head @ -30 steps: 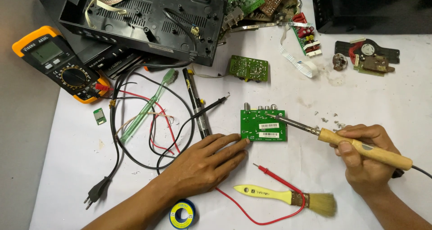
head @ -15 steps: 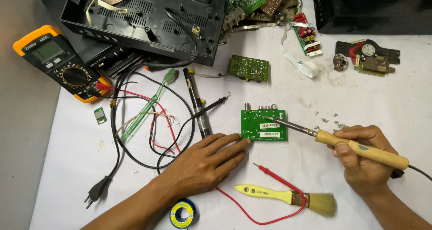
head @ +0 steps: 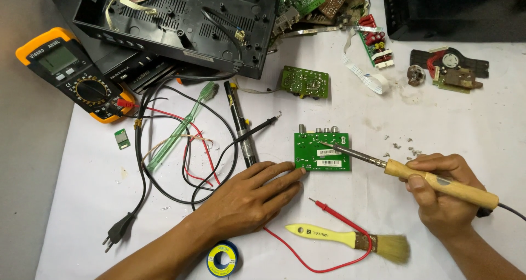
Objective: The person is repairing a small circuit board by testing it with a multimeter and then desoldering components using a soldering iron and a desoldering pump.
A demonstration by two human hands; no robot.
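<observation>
Fingers [head: 276, 176] of the left hand [head: 246, 198] lie flat and slightly spread on the white sheet [head: 466, 121], holding nothing; fingertips touch the lower-left corner of the green circuit board [head: 322, 153]. Right hand [head: 438, 195] is wrapped shut around the wooden handle of the soldering iron [head: 416, 176], thumb on top.

Left to right:
- yellow multimeter [head: 74, 74] at far left, half off the sheet, red lead plugged in
- small green chip board [head: 122, 139] below it
- black mains cable with plug [head: 116, 233], tangled with red wire [head: 197, 165] and a green translucent toothbrush [head: 181, 127]
- solder spool [head: 222, 258], blue-yellow, at the bottom edge beside the left forearm
- black probe [head: 257, 129] and a dark pen-shaped tool [head: 241, 126] just left of the board
- open black plastic chassis [head: 181, 22] up top

Board: lies flat near the sheet's centre, between the two hands. Rectangular, green, three round connectors along the top edge, two white stickers on the face. Iron tip rests on its upper middle, shaft coming in from the right at a shallow angle.

- second green circuit board [head: 305, 81] above it, apart
- yellow-handled brush [head: 350, 240] below, red probe lead [head: 329, 209] crossing it
- loose screws [head: 402, 144] just above the right hand
- small motor assembly [head: 449, 72] at upper right
</observation>
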